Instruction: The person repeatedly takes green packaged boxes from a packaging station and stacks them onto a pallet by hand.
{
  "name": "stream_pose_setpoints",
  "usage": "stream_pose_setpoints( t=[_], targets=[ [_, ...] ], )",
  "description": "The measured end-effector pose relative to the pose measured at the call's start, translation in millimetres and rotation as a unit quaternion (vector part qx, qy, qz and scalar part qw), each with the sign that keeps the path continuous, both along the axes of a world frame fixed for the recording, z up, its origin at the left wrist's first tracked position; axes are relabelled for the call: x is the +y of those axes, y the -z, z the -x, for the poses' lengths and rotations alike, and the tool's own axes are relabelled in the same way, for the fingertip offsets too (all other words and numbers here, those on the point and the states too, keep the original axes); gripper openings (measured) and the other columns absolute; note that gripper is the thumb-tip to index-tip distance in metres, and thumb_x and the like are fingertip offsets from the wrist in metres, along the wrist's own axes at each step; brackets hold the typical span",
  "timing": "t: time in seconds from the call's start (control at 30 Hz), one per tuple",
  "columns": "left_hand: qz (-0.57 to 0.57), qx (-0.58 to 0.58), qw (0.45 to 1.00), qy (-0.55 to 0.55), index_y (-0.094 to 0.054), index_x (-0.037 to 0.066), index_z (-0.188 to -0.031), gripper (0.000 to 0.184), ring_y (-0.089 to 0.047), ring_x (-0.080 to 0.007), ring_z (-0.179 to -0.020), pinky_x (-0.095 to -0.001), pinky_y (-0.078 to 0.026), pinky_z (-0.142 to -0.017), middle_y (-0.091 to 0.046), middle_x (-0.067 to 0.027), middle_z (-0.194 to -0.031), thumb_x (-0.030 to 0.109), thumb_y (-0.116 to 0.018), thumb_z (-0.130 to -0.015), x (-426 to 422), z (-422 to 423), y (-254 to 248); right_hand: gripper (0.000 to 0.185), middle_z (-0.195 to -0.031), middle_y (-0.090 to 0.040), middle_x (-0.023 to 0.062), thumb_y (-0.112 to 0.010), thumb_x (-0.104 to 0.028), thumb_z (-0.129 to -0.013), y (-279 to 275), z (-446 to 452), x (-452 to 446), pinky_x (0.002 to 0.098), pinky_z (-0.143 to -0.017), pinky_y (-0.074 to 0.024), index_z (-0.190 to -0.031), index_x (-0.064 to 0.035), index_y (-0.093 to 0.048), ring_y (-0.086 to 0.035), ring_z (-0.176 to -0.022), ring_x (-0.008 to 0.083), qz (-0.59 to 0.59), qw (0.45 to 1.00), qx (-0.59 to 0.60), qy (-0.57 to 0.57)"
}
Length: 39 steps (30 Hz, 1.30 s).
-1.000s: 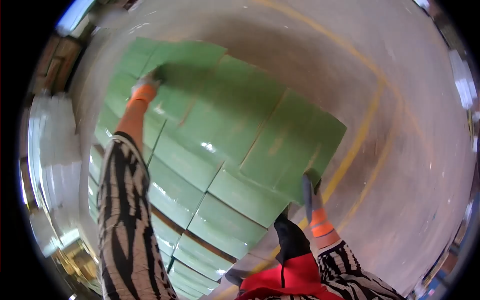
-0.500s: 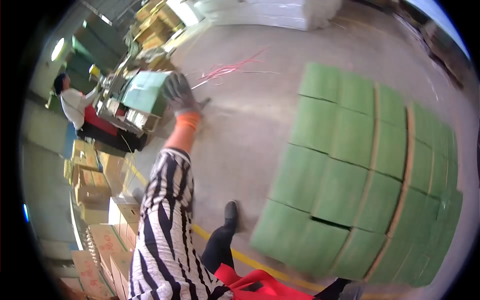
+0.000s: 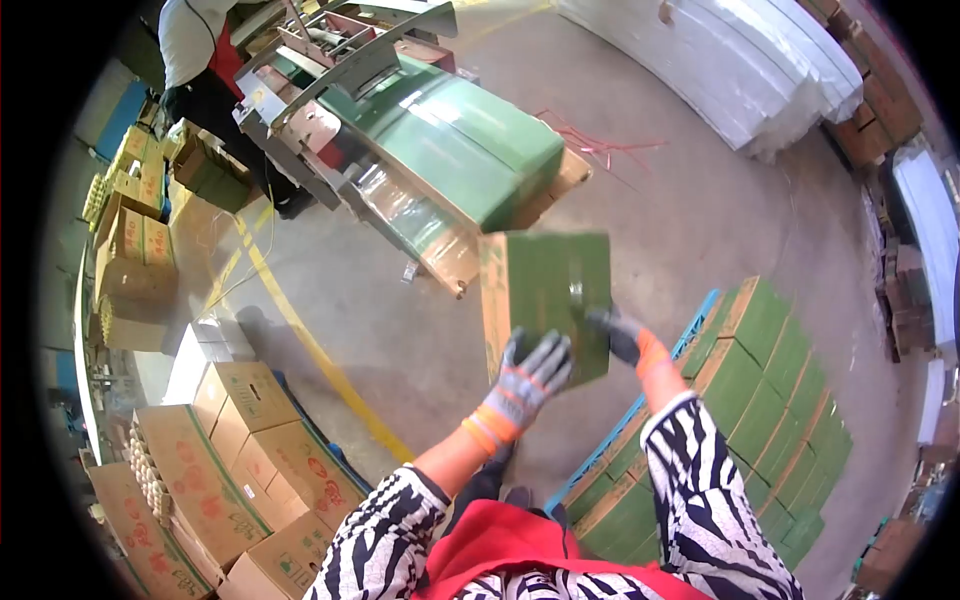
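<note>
The left hand (image 3: 525, 388), in a grey knit glove with an orange cuff, is spreading its fingers wide over the near part of a green box (image 3: 572, 290); the right hand (image 3: 622, 336), gloved alike, is touching the box's right edge, though how far its fingers are closing cannot be told; the box, square-cornered and showing a tan side, is hanging between the hands above smooth grey floor (image 3: 400, 330); just beyond, glossy green board (image 3: 470, 135) is lying on a metal-framed machine (image 3: 345, 75); a person (image 3: 200, 50) is standing beside the machine; thin red straps (image 3: 600, 143) are tangling on the floor; at right, matte green cartons (image 3: 765, 390) are stacking up along a blue pallet (image 3: 640, 400); at lower left, brown cardboard cartons (image 3: 300, 460) with red print are sitting near a yellow line (image 3: 320, 360); cloudy plastic is wrapping white bundles (image 3: 720, 65) at the top.
</note>
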State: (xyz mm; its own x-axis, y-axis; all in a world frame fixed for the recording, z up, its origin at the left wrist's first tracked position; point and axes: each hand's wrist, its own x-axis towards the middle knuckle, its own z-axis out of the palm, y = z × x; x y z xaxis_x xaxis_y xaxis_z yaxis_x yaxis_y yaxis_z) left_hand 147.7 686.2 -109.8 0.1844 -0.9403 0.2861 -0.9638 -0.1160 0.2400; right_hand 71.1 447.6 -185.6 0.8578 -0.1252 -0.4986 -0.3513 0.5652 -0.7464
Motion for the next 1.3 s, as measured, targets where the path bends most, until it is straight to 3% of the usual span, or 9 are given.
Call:
stream_pose_setpoints(
  t=[0.17,0.3,0.4,0.6,0.63,0.9,1.13,1.2,1.3],
  targets=[
    [0.131,0.213,0.957,-0.145,-0.035,0.004,-0.133,0.095,-0.025,-0.0502,-0.126,-0.0672,-0.018,-0.099,-0.028,-0.0288,-0.137,0.051,-0.074,-0.06,72,18,-37,0.074,-0.114,-0.058,0.011,-0.071,-0.007,-0.071,-45,97,65,0.0319,-0.084,-0.0499,-0.135,-0.006,-0.034,-0.06,-0.098,0.0204,-0.11,0.973,0.028,0.198],
    [0.224,0.715,0.615,-0.246,-0.017,0.003,-0.139,0.109,-0.036,-0.0291,-0.123,-0.0446,-0.032,-0.102,-0.035,-0.0199,-0.135,0.022,-0.086,-0.057,77,41,-116,0.084,-0.117,-0.056,0.0129,-0.079,-0.014,-0.064,-124,96,90,0.0364,-0.09,-0.0466,-0.135,-0.0059,-0.035,-0.057,-0.104,0.0228,0.029,0.99,0.048,0.127],
    [0.194,0.663,0.609,-0.39,-0.034,0.005,-0.13,0.084,-0.052,-0.0221,-0.106,-0.0347,-0.045,-0.089,-0.05,-0.0116,-0.12,0.013,-0.081,-0.06,105,28,-105,0.088,-0.122,-0.052,0.015,-0.084,-0.023,-0.059,-186,13,99,0.0374,-0.094,-0.0435,-0.133,-0.0065,-0.039,-0.053,-0.109,0.0258,0.205,0.978,0.016,-0.04],
    [0.414,0.797,0.297,-0.323,-0.043,0.006,-0.13,0.054,-0.049,-0.021,-0.114,-0.0343,-0.038,-0.098,-0.05,-0.0069,-0.127,0.044,-0.049,-0.091,91,-8,-28,0.086,-0.124,-0.049,0.0164,-0.081,-0.035,-0.064,-192,-137,16,0.0371,-0.097,-0.0387,-0.133,-0.0058,-0.039,-0.045,-0.116,0.028,0.478,0.833,-0.187,-0.207],
    [0.386,0.758,0.376,-0.367,-0.04,0.005,-0.133,0.062,-0.049,-0.023,-0.114,-0.0347,-0.038,-0.099,-0.048,-0.0083,-0.13,0.051,-0.043,-0.092,79,-16,-28,0.091,-0.125,-0.049,0.0156,-0.082,-0.033,-0.064,-174,-140,-24,0.0362,-0.098,-0.0379,-0.135,-0.0054,-0.034,-0.044,-0.118,0.026,0.514,0.835,-0.146,-0.133],
    [0.388,0.784,0.234,-0.424,-0.048,0.006,-0.127,0.055,-0.051,-0.0218,-0.113,-0.037,-0.039,-0.099,-0.053,-0.0072,-0.125,0.046,-0.049,-0.09,72,-38,8,0.093,-0.134,-0.045,0.0113,-0.081,-0.028,-0.066,-59,-169,-127,0.0333,-0.101,-0.0352,-0.139,-0.0027,-0.03,-0.042,-0.121,0.0195,0.244,0.942,0.015,-0.23],
    [0.429,0.714,0.274,-0.48,-0.043,0.005,-0.131,0.059,-0.051,-0.0266,-0.114,-0.0395,-0.04,-0.098,-0.051,-0.0106,-0.127,0.045,-0.052,-0.088,80,-82,-55,0.072,-0.111,-0.055,0.0042,-0.065,-0.004,-0.08,-81,-35,-187,0.026,-0.079,-0.0503,-0.14,-0.0108,-0.026,-0.057,-0.091,0.0103,0.093,0.973,0.165,0.133],
    [0.422,0.701,0.297,-0.493,-0.046,0.004,-0.128,0.057,-0.053,-0.0248,-0.109,-0.0376,-0.043,-0.094,-0.053,-0.0107,-0.122,0.044,-0.054,-0.088,92,-110,-54,0.057,-0.124,-0.051,0.0077,-0.054,-0.024,-0.091,-10,-7,-273,0.0338,-0.099,-0.0402,-0.139,-0.0058,-0.029,-0.05,-0.111,0.0176,0.058,0.964,0.106,0.235],
    [0.403,0.704,0.3,-0.501,-0.052,0.004,-0.121,0.049,-0.058,-0.0208,-0.099,-0.033,-0.048,-0.087,-0.059,-0.0089,-0.112,0.041,-0.054,-0.089,80,-150,-59,0.048,-0.131,-0.047,0.007,-0.049,-0.031,-0.093,-124,-162,-265,0.0294,-0.104,-0.0314,-0.128,0.0022,-0.045,-0.042,-0.121,0.0161,0.315,0.94,0.057,0.116]
  ],
)
